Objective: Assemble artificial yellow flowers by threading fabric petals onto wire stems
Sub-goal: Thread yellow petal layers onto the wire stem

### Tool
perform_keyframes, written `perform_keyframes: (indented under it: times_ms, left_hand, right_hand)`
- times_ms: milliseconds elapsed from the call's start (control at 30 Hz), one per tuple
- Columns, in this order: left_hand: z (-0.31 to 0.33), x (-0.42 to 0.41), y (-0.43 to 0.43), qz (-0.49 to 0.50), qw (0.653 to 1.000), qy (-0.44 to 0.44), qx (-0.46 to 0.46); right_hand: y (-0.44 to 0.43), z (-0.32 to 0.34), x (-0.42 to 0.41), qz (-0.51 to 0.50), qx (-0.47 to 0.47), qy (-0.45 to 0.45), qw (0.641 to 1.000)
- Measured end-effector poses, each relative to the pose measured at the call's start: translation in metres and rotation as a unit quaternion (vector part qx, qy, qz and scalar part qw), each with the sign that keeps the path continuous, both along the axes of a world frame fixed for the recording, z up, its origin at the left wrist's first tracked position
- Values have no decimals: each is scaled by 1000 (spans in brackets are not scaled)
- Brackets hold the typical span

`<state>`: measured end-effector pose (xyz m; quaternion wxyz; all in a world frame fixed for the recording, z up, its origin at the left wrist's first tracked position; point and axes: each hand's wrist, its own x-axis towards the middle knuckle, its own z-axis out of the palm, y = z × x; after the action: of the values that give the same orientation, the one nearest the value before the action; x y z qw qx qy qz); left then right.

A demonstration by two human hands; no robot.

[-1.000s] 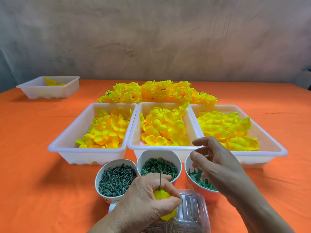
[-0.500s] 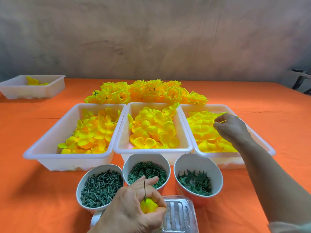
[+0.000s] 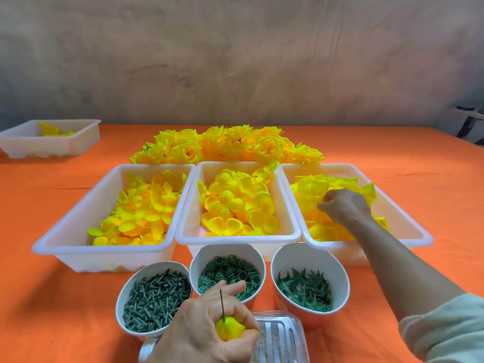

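Note:
My left hand (image 3: 207, 328) grips a small yellow flower bud (image 3: 229, 328) near the front edge, and a thin dark wire stem (image 3: 222, 303) sticks up out of it. My right hand (image 3: 343, 205) reaches into the right white tray (image 3: 419, 233) with fingers curled down among large yellow petals (image 3: 311, 188); what the fingertips hold is hidden. The middle tray (image 3: 285, 235) and the left tray (image 3: 68, 239) hold smaller yellow-orange petals.
Three bowls stand in front of the trays: dark green pegs (image 3: 154, 301), green rings (image 3: 230, 271), green star-shaped calyxes (image 3: 305, 289). A clear plastic box (image 3: 280, 339) lies by my left hand. Finished yellow flowers (image 3: 227, 145) are piled behind. Another white tray (image 3: 49, 138) sits far left.
My right hand has travelled from above the right bowl into the right tray and settled lower among the petals. My left hand keeps the bud and stem.

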<state>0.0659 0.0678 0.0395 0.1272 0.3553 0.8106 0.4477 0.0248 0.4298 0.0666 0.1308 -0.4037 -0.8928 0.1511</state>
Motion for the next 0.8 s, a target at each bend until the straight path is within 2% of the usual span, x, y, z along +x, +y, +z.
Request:
perform_keyframes:
  times_ms: [100, 167, 267, 367, 433, 600, 800]
  left_hand:
    - [3, 0, -1, -5, 1000, -14, -4]
    - [4, 1, -1, -5, 1000, -17, -7]
    - [5, 2, -1, -1, 1000, -15, -12]
    - [5, 2, 0, 2, 1000, -24, -18]
    - [6, 3, 1, 2, 999, -34, -14]
    - [11, 4, 1, -4, 999, -34, -13]
    - [17, 10, -1, 0, 998, -63, -8]
  right_hand:
    - [-2, 11, 13, 12, -55, 100, 993]
    - [-6, 19, 24, 26, -160, 207, 965]
    - [-18, 30, 36, 44, -354, 323, 877]
    - [-38, 40, 46, 69, -476, 392, 784]
    - [-58, 49, 54, 91, -532, 401, 741]
    - [-122, 61, 71, 176, -565, 336, 733]
    - [-178, 55, 90, 256, -580, 304, 711]
